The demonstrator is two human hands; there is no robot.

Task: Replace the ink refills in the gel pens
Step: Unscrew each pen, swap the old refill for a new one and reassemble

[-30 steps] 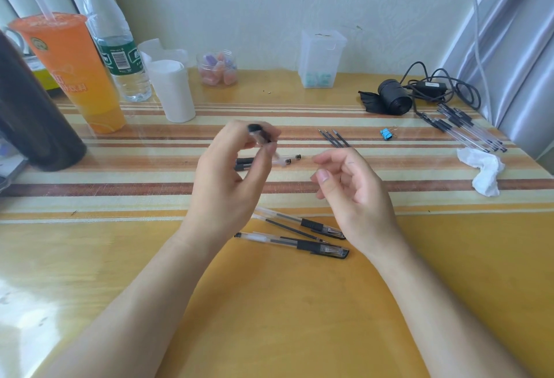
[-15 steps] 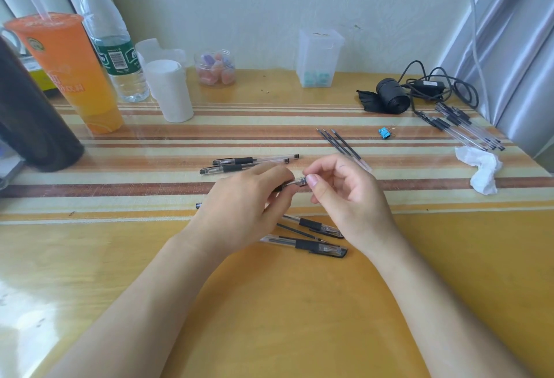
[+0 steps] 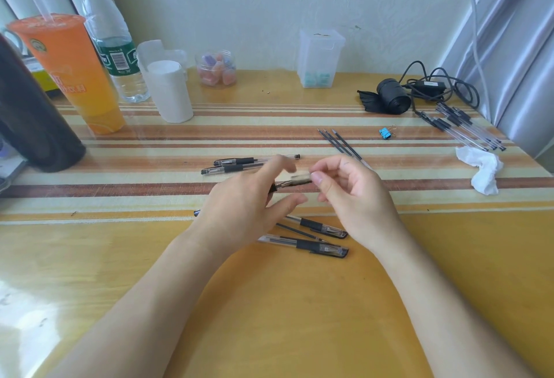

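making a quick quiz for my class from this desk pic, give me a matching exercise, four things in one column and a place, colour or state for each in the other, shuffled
Things
1. binder clip
2. drink cup
3. tissue
4. gel pen

Descriptions
a. white and crumpled, far right
b. pinched at its tip end by the right hand
c. blue, just right of the loose refills
d. orange, far left

Pairs: 1-c, 2-d, 3-a, 4-b
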